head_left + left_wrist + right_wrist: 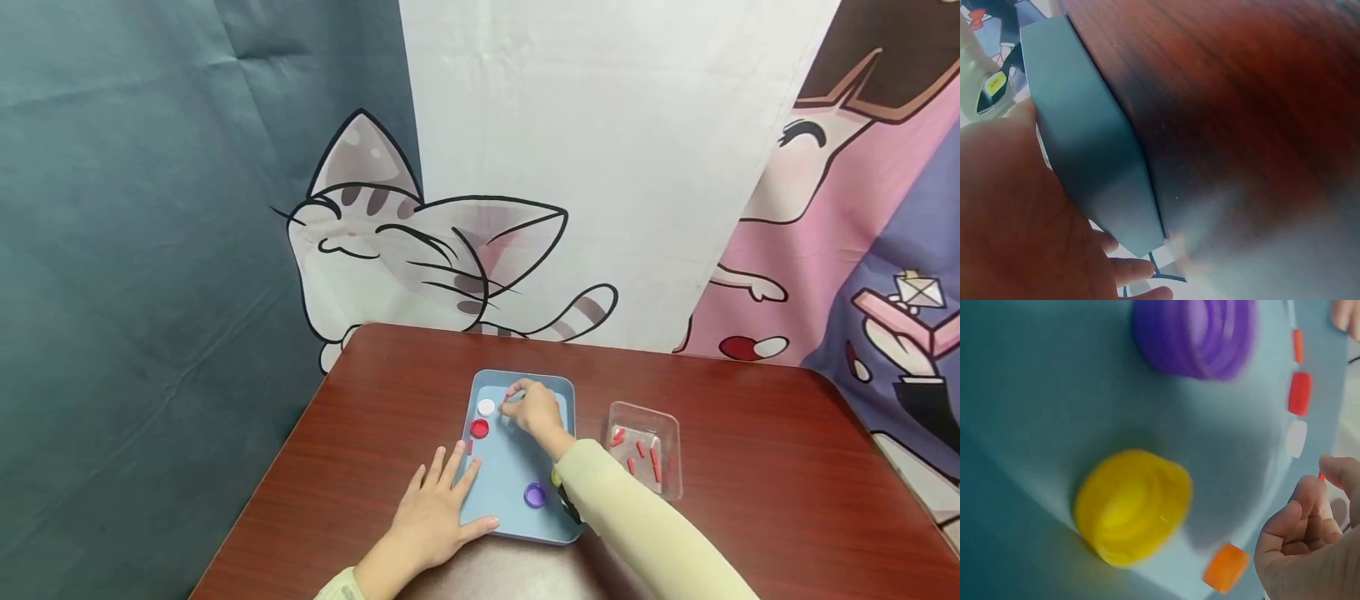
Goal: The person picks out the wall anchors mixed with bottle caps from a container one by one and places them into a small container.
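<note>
A light-blue tray lies on the table with bottle caps inside. My right hand is over its far end, pinching a small red stick between thumb and fingertip. Nearby are a white cap and a red cap. Another red stick lies along the tray's left side. A purple cap, a yellow cap and an orange cap are also in the tray; my right arm hides the orange one in the head view. With fingers spread, my left hand rests at the tray's near-left edge.
To the tray's right stands a clear plastic box with several red sticks in it. The reddish-brown wooden table extends on both sides. Behind it hangs a cloth backdrop printed with cartoons.
</note>
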A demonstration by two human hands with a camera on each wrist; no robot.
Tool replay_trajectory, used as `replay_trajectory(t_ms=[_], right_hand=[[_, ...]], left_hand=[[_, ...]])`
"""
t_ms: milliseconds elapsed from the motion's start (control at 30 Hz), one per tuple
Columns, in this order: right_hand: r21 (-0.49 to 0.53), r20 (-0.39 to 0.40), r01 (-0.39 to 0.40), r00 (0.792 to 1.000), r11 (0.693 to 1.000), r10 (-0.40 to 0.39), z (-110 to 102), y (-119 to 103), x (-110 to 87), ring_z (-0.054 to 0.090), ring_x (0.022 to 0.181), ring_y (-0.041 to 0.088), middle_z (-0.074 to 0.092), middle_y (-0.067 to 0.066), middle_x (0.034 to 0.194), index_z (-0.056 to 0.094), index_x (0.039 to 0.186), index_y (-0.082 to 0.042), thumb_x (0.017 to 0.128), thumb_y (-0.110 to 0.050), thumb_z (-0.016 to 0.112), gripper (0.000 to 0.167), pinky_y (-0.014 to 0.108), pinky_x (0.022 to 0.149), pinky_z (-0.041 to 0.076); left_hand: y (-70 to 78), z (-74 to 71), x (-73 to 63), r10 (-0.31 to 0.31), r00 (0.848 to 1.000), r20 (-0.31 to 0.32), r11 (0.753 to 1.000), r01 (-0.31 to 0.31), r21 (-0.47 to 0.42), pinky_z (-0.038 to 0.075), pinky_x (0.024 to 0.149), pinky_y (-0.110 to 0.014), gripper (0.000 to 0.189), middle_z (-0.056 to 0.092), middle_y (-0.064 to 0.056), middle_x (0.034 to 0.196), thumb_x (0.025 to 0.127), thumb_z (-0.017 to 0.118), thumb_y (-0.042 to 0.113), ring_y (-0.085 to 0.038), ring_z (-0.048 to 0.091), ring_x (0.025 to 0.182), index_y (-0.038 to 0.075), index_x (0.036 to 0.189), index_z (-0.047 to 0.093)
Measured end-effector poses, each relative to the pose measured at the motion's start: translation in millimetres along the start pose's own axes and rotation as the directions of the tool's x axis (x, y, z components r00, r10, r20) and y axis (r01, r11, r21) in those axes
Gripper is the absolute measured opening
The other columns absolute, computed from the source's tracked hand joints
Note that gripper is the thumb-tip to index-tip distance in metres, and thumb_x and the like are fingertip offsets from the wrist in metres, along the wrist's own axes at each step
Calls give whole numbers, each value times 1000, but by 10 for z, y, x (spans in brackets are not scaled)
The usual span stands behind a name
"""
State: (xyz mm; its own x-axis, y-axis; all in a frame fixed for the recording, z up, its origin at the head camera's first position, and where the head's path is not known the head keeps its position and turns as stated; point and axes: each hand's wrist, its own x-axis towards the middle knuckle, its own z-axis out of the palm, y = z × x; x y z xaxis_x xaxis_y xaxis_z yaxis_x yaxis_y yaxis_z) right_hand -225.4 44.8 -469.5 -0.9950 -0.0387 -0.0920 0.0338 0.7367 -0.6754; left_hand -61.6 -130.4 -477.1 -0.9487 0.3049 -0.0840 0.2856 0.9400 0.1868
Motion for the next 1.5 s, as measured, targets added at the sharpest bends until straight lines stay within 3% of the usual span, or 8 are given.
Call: replay_trajectory(t_ms=[267,567,1000,1300,1500], right_hand=[[105,61,37,997,994,-43,-353,-148,-41,59,66,15,66,0,72,70,94,-16,82,-27,84,21,28,60,45],[171,112,113,985,979,-133,-721,-133,-234,63,67,19,64,1,70,71,100,-17,83,-27,84,24,29,61,44],[232,172,157,965,960,-199,-1005,204,-510,56,70,16,62,0,73,70,107,-13,86,-22,80,25,30,66,44],[244,162,187,960,952,-230,-1202,490,-612,56,74,17,62,2,78,69,108,-8,84,-19,80,28,27,65,46],[272,151,182,962,945,-229,-1318,672,-673,56,70,17,61,4,79,68,109,-5,85,-18,80,29,26,58,47]], left_hand=[[0,14,18,2,1000,-6,1000,-2,-10,28,116,-62,88,17,-10,169,93,41,78,-40,21,153,21,159,35],[7,2,31,0,1000,2,1000,0,-19,26,117,-62,89,16,-10,170,92,40,79,-40,19,153,22,160,34],[13,19,-37,-1,1000,-19,1000,0,-29,26,117,-63,88,19,-11,169,92,43,77,-42,20,153,20,159,37],[2,20,-30,12,999,-38,1000,-13,-22,27,116,-63,86,20,-12,168,93,46,75,-42,20,152,19,158,37],[-4,30,-17,16,999,-38,1000,-17,-16,27,116,-63,86,19,-11,169,93,45,75,-42,20,153,20,158,37]])
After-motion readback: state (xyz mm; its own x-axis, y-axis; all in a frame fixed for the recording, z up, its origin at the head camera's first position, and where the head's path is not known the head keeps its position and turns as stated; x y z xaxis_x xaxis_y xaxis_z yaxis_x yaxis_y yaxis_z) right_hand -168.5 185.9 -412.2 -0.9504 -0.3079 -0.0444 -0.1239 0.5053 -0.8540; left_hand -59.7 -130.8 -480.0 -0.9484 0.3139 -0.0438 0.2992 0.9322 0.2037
